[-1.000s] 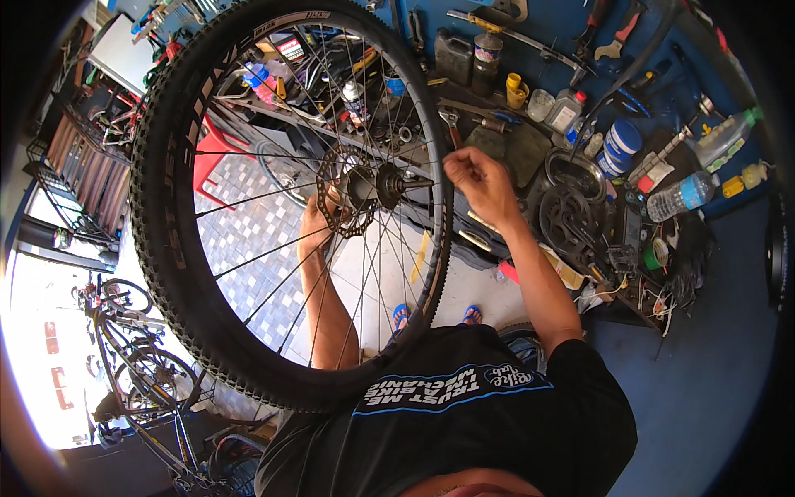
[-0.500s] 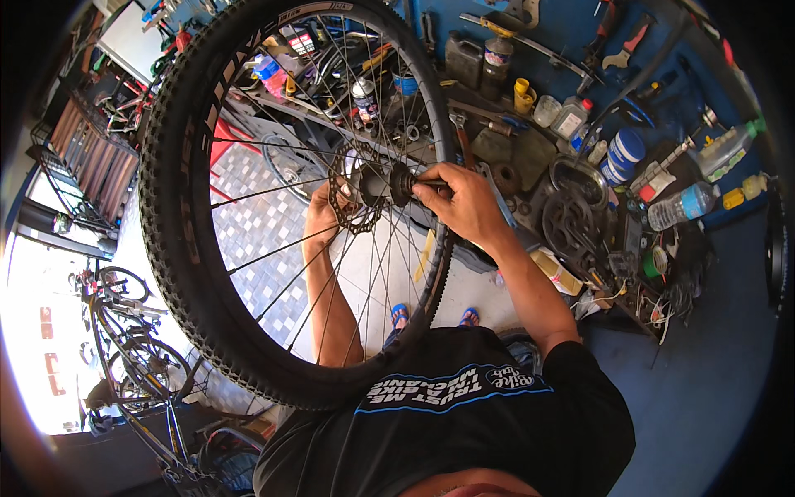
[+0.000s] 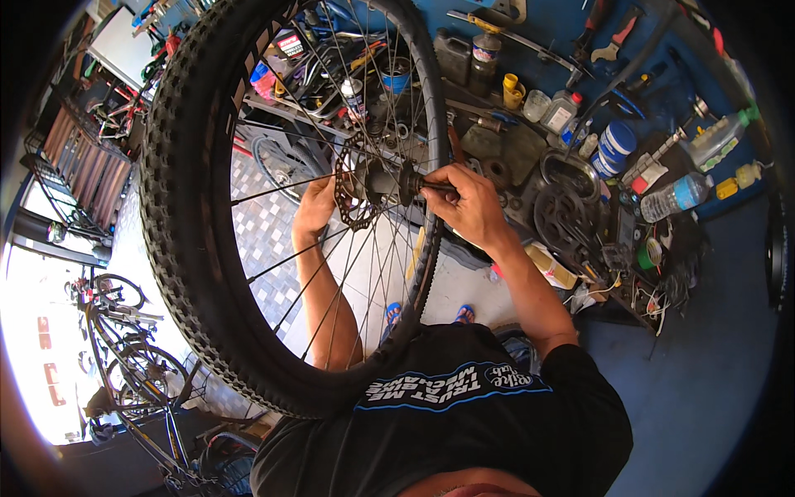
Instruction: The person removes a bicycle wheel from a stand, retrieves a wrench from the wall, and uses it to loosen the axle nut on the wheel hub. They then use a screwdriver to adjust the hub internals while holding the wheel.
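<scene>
A bicycle wheel (image 3: 186,273) with a knobby black tyre stands tilted in front of me. At its centre is a dark hub (image 3: 385,184) with a perforated disc brake rotor (image 3: 354,219) on the left side. My left hand (image 3: 315,207) is closed at the rotor side and holds the wheel there, its fingertips partly hidden behind rotor and spokes. On the other side, my right hand (image 3: 468,205) pinches a thin dark rod (image 3: 434,185) at the hub's end between thumb and fingers. Whether the rod is part of the axle, I cannot tell.
A cluttered workbench at right holds a chainring crankset (image 3: 563,219), a metal bowl (image 3: 570,172), a blue-and-white tub (image 3: 614,147) and several bottles, including a clear one (image 3: 677,197). Tools hang on the blue wall. Parked bicycles (image 3: 141,373) stand at lower left.
The wheel has turned and tilted slightly, its tyre tread showing more broadly. My left hand has shifted a little left and down, and my right hand slightly right, still pinching the rod.
</scene>
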Motion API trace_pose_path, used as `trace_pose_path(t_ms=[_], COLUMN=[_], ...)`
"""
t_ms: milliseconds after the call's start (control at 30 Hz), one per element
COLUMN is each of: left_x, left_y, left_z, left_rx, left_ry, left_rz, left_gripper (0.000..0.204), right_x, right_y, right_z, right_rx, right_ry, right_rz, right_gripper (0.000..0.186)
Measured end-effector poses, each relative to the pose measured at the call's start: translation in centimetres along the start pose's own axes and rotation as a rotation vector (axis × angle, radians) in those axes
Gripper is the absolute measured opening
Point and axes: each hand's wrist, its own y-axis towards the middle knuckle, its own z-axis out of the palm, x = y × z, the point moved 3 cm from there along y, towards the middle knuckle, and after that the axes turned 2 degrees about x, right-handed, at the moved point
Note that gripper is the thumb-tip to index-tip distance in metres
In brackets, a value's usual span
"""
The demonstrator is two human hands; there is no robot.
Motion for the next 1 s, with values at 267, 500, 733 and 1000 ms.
trace_pose_path(t_ms=[267,500,733,1000], left_x=[-0.1,-0.3,-0.2,-0.4], left_y=[-0.4,-0.4,0.2,0.3], left_z=[-0.8,0.7,0.9,1.2], left_rx=[0.039,-0.061,-0.028,-0.042], left_ry=[-0.062,0.013,0.012,0.051], left_rz=[0.11,0.106,0.153,0.101], left_gripper=[0.024,0.031,0.023,0.027], right_x=[-0.2,-0.8,-1.5,-0.7], right_y=[0.0,0.4,-0.2,-0.2], right_z=[0.0,-0.3,0.0,-0.6], right_rx=[-0.032,0.017,-0.011,-0.065], right_ry=[0.038,0.109,0.377,0.113], right_rz=[-0.009,0.111,0.212,0.009], right_gripper=[0.02,0.022,0.022,0.017])
